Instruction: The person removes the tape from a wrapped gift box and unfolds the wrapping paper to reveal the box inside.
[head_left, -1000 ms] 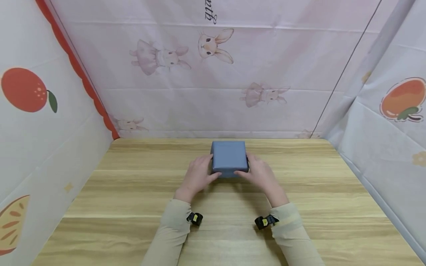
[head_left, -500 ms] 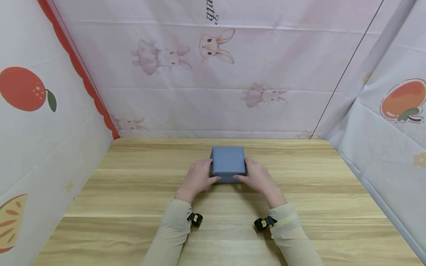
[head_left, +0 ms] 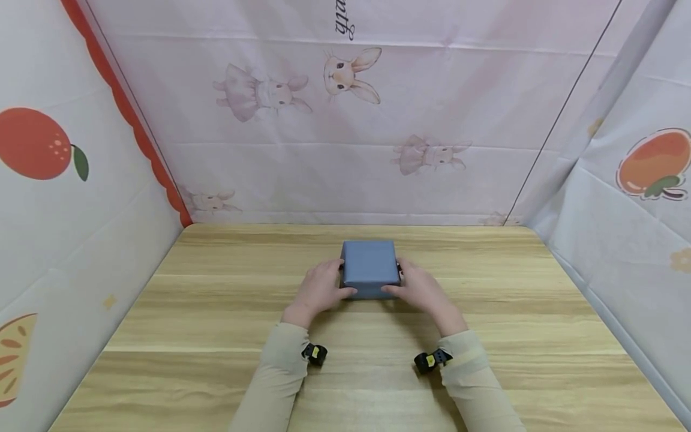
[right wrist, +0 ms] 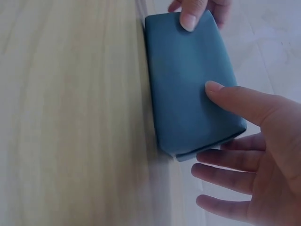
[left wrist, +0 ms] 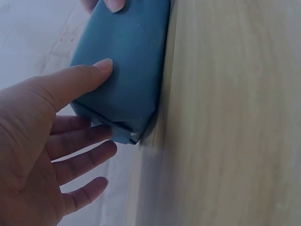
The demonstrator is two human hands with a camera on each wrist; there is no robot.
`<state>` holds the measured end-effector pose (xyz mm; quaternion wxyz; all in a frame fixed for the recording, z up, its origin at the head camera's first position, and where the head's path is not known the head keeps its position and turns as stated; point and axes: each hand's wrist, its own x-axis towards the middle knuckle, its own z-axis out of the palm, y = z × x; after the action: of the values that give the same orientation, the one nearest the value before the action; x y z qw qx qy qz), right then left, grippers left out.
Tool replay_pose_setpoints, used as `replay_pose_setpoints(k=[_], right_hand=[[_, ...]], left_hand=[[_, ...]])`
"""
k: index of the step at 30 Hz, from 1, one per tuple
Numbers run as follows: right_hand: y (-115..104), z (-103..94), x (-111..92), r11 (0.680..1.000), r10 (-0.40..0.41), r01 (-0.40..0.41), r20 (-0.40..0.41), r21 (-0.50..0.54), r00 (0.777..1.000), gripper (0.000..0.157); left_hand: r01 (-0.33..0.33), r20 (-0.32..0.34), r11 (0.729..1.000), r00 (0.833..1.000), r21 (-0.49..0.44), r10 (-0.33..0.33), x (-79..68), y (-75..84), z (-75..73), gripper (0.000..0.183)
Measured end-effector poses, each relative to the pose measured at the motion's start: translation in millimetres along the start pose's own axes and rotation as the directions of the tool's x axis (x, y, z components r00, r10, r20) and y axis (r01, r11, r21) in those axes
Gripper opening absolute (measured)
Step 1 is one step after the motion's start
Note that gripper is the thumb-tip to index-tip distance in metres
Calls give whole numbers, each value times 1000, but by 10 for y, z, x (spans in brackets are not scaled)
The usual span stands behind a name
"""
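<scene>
Head view: the box point(head_left: 369, 264)'s on the counter point(head_left: 216, 324), 5 o'clock of centre; lettering point(head_left: 342, 21) at 12 is cut off, maybe "nth".

Left wrist: your left hand point(left wrist: 28, 141) pinches its 6 o'clock end; looks light, stiff, slick.

Right wrist: your right hand point(right wrist: 277, 150)'s gripping the 6 o'clock end, good hold. No label showing.

A rabbit-print wall point(head_left: 345, 129), seemingly cloth, backs the table point(head_left: 372, 342).

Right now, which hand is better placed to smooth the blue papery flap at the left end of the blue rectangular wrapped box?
Probably the left hand: its fingers are beside that flap; the right hand is at the opposite end of the box.
</scene>
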<state>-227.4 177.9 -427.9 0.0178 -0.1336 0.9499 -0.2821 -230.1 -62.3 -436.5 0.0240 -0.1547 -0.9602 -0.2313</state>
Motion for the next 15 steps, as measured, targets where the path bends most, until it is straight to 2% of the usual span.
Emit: replay_pose_setpoints(k=[4, 10, 15], right_hand=[[57, -21, 2, 998, 1, -3, 27, 67, 1000, 79], [87, -36, 3, 995, 1, -6, 54, 95, 999, 77], [83, -68, -11, 992, 2, -8, 49, 123, 999, 74]], left_hand=[[21, 29, 999, 999, -35, -20, -1, -22, -8, 78], [31, 72, 997, 997, -73, -25, 3, -40, -12, 80], [34, 67, 988, 997, -152, -24, -15, -45, -20, 77]])
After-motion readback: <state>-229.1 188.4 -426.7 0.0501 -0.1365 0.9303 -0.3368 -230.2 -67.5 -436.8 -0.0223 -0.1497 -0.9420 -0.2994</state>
